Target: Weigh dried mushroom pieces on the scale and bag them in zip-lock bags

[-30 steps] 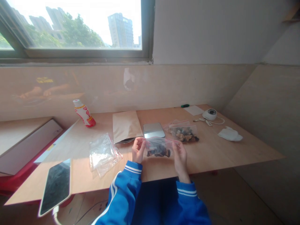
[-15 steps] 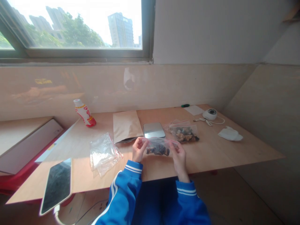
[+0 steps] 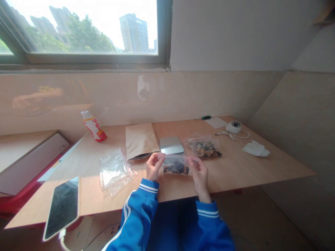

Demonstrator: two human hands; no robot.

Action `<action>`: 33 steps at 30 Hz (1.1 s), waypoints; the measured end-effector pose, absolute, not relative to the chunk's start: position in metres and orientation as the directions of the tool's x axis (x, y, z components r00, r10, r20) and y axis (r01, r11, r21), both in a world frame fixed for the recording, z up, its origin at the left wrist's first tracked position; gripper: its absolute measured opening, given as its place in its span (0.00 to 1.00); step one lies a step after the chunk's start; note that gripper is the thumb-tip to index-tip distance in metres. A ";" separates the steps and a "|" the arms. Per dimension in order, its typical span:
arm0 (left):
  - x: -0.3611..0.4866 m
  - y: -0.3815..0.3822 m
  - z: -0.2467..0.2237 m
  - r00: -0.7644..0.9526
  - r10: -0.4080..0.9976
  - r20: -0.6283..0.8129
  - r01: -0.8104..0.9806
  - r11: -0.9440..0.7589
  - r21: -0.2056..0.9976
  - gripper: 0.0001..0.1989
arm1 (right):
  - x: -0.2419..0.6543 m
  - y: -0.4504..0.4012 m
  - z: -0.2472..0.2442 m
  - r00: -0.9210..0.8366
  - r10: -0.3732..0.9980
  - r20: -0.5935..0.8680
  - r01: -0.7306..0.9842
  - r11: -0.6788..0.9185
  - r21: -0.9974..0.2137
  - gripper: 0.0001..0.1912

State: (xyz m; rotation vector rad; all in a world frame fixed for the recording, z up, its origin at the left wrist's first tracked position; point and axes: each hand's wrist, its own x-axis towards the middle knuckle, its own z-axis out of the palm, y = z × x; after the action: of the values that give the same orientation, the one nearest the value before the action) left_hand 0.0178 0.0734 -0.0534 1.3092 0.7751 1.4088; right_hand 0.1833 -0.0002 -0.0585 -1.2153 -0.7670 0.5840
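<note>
Between my hands is a clear zip bag (image 3: 176, 168) with dark, dried-looking pieces at its bottom. My left hand (image 3: 154, 167) pinches the bag's top left corner, and my right hand (image 3: 200, 174) pinches the top right corner. The red-lined zip edge stretches nearly straight between them. Just behind the bag lies a flat silver scale-like device (image 3: 171, 144). To its right rest filled zip bags (image 3: 205, 148) holding brown and dark dried pieces. A brown kraft paper pouch (image 3: 141, 139) lies behind my left hand, its dark mouth facing me.
Several flat clear zip bags (image 3: 115, 172) lie left of my hands. A phone (image 3: 62, 202) with a cable sits at the front left edge, and a white-and-red bottle (image 3: 94, 127) stands behind. At right are a white camera (image 3: 233, 127), a crumpled white tissue (image 3: 255, 149) and paper (image 3: 216, 122).
Both hands keep their pinch on the zip bag, almost in place. The bag's top edge looks slightly flatter. The whole view has shifted slightly.
</note>
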 end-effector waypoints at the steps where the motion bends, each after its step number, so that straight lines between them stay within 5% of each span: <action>1: 0.018 0.073 -0.054 0.109 0.947 0.303 -0.236 -0.271 0.933 0.10 | 0.184 0.000 -0.059 0.622 0.755 0.208 0.005 0.261 -0.965 0.13; 20: 0.022 0.072 -0.052 0.165 0.959 0.231 -0.268 -0.181 0.946 0.13 | 0.178 0.001 -0.055 0.498 0.850 0.170 -0.181 0.294 -0.939 0.15; 33: 0.021 0.069 -0.045 0.154 0.969 0.191 -0.240 -0.151 0.959 0.13 | 0.178 0.002 -0.059 0.546 0.818 0.181 -0.042 0.243 -0.969 0.13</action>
State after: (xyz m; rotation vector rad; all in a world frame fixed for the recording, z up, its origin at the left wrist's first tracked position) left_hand 0.0210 0.0687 -0.0452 1.2381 0.8247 1.2995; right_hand 0.1783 0.0017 -0.0590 -1.1876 -0.8112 0.6855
